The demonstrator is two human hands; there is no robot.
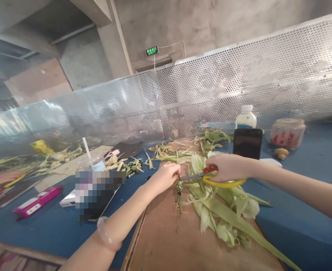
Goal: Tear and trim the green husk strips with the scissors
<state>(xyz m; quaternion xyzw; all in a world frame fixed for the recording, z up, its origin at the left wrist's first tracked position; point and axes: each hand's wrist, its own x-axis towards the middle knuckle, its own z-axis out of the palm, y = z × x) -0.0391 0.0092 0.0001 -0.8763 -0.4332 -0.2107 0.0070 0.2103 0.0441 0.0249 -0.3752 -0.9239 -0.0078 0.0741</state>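
Observation:
My right hand (228, 167) is closed around scissors (211, 177) with red and yellow handles, their blades pointing left toward my left hand. My left hand (166, 177) is closed in a pinch on a thin dark green stem (178, 194) that hangs down onto the wooden board (171, 241). The blade tips sit right beside the top of that stem. A clear bangle (107, 233) is on my left forearm. A heap of pale green husk leaves (225, 214) lies on the board under my right hand.
More husk scraps (177, 152) lie behind the board on the blue table (301, 226). A standing phone (247, 143), white bottle (246, 117), jar (287, 132), pink case (37, 202) and lidded cup with straw (94, 160) surround it. A perforated metal screen (211, 90) backs the table. Another person's hand (2, 177) works far left.

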